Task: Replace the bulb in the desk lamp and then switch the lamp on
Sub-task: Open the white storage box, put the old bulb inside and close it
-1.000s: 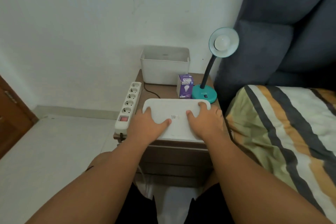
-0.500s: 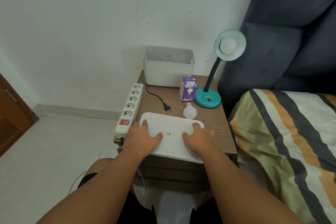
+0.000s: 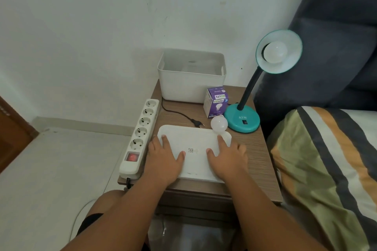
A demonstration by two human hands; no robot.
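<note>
The teal desk lamp with a bendy dark neck (image 3: 243, 118) stands at the back right corner of the brown wooden bedside table (image 3: 257, 153). A round white bulb (image 3: 275, 52) sits in its teal shade, and it is not lit. A loose white bulb (image 3: 219, 124) lies on the table just beside the lamp's base, touching the far edge of a flat white plastic lid (image 3: 195, 149). A small purple bulb box (image 3: 216, 101) stands behind it. The lamp's black plug (image 3: 196, 122) lies on the table, not in the white power strip (image 3: 140, 136) at the left edge.

So the job looks barely begun. The bulb in the shade must come out, another must go in, the plug must go into the strip, and the switch must be pressed.

The left hand (image 3: 163, 159) and the right hand (image 3: 226, 157) lie flat on the lid with fingers spread, pressing on it, not wrapped around anything. A white plastic tub (image 3: 191, 85) stands at the back.
</note>
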